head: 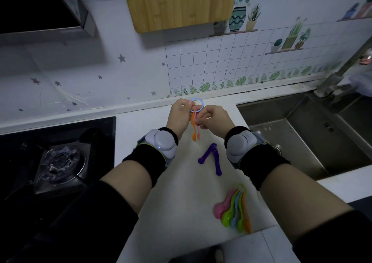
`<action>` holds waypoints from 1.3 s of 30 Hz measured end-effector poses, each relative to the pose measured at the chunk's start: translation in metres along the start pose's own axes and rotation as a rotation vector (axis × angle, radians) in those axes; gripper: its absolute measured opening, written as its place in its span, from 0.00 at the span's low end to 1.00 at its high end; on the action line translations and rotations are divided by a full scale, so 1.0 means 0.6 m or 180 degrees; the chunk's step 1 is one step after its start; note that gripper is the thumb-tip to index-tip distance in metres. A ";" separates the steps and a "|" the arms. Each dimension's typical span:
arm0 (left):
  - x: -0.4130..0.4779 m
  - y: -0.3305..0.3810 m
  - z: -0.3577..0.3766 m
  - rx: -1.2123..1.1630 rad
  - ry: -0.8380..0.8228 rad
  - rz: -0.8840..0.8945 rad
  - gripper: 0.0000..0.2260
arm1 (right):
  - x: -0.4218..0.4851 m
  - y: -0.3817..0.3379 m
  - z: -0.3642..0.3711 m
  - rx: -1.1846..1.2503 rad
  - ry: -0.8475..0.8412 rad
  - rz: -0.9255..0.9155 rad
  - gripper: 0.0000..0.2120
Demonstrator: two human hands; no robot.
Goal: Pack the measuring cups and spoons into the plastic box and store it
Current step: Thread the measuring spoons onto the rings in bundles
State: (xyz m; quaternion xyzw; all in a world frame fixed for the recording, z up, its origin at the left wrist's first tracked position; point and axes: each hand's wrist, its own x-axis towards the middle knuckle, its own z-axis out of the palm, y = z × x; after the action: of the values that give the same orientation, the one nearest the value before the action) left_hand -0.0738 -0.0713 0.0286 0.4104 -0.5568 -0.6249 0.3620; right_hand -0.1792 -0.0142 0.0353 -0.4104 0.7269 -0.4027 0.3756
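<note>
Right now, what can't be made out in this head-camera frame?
- Plastic box: none in the head view.
- Blue ring: the left hand and right hand cover part of it; open or closed unclear.
- Markings on the purple spoons and the fanned spoon set: too small, dim.

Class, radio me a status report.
Both hands pinch blue plastic ring, orange and pink spoons hanging. Purple spoons on counter. Nothing obstructing.

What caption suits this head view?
Both hands, left and right, thread small spoons on a blue ring; purple spoons lie below.
</note>
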 end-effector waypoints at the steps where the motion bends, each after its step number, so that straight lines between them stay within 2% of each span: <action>1: 0.000 -0.003 0.000 0.0035 -0.0001 -0.0029 0.10 | -0.001 0.003 0.000 -0.0003 -0.0025 -0.0003 0.13; 6: 0.004 -0.019 -0.004 0.0193 0.0038 -0.0109 0.08 | 0.005 0.022 0.003 -0.0102 -0.0062 0.0030 0.11; 9: 0.008 -0.030 -0.007 0.0160 0.0051 -0.0213 0.08 | 0.011 0.042 0.006 -0.0280 0.0136 0.0143 0.07; 17: 0.021 -0.066 -0.020 0.0136 0.0001 -0.0468 0.08 | 0.024 0.125 0.020 -0.0639 0.0631 0.0718 0.07; 27: 0.041 -0.098 -0.037 0.0228 -0.0060 -0.0675 0.08 | 0.034 0.189 0.061 -0.1408 0.0522 0.1372 0.08; 33: 0.046 -0.114 -0.048 0.0268 -0.0079 -0.0790 0.08 | 0.049 0.204 0.073 -0.1584 0.0489 0.1517 0.10; 39: 0.051 -0.118 -0.055 0.0278 -0.0115 -0.0800 0.09 | 0.059 0.210 0.081 -0.1923 0.0422 0.1555 0.16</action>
State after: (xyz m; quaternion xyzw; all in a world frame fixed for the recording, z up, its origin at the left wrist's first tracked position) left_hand -0.0553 -0.1037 -0.0467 0.4810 -0.5340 -0.6478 0.2527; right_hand -0.1868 -0.0169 -0.1040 -0.2905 0.9116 -0.0951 0.2749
